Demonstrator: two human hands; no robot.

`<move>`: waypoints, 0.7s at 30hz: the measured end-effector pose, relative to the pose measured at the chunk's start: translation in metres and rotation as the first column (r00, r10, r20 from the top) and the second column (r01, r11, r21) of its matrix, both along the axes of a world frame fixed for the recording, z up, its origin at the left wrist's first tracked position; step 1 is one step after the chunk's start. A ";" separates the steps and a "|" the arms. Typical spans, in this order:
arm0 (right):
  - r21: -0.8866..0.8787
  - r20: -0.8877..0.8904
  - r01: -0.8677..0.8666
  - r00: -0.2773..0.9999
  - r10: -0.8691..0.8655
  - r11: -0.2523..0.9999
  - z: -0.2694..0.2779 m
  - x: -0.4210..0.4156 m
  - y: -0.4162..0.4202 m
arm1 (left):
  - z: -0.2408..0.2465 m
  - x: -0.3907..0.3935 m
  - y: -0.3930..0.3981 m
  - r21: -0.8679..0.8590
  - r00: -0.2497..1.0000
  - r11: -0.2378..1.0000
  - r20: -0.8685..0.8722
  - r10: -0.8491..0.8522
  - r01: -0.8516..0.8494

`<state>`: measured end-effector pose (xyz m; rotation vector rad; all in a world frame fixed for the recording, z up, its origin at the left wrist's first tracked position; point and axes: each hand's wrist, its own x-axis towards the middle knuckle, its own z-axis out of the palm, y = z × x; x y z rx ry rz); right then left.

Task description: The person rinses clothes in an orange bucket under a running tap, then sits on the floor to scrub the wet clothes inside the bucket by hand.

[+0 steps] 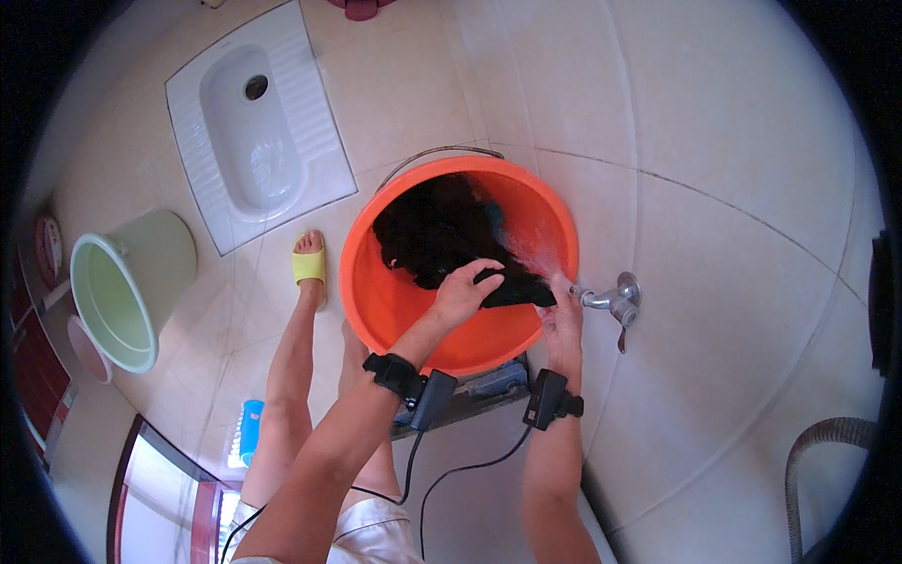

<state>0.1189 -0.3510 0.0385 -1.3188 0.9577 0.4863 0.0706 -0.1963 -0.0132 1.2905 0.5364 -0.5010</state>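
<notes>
Black cloth (437, 225) lies bunched in an orange plastic bucket (461, 363), with one end drawn up towards the near right of the rim. My left hand (468, 290) grips this raised part between thumb and fingers. At its right end, my right hand (561, 310) holds the cloth just below the mouth of a metal tap (606, 299). Water sprays from the tap over the right fingers and into the bucket. A small teal patch (493, 217) shows beside the black cloth. The fingertips of my right hand are partly hidden by spray and cloth.
A tiled wall with the tap rises close at the right. A white squat toilet (254, 134) is set in the floor at the upper left. Further left stands a pale green bucket (134, 282). A blue brush (251, 431) lies by my leg; a grey hose (796, 465) hangs lower right.
</notes>
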 end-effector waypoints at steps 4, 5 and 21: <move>0.054 0.099 -0.126 0.988 0.120 0.991 0.008 0.001 0.002 | -0.008 -0.006 0.005 0.311 0.956 0.926 0.129 -0.264 0.213; 0.021 0.086 -0.104 0.991 0.102 0.994 0.010 -0.003 0.004 | -0.005 -0.006 0.004 0.338 0.939 0.906 0.138 -0.316 0.256; -0.164 -0.033 -0.713 0.695 0.719 0.682 0.025 -0.043 0.005 | 0.102 0.011 0.003 -0.021 0.933 0.990 0.338 -0.122 0.137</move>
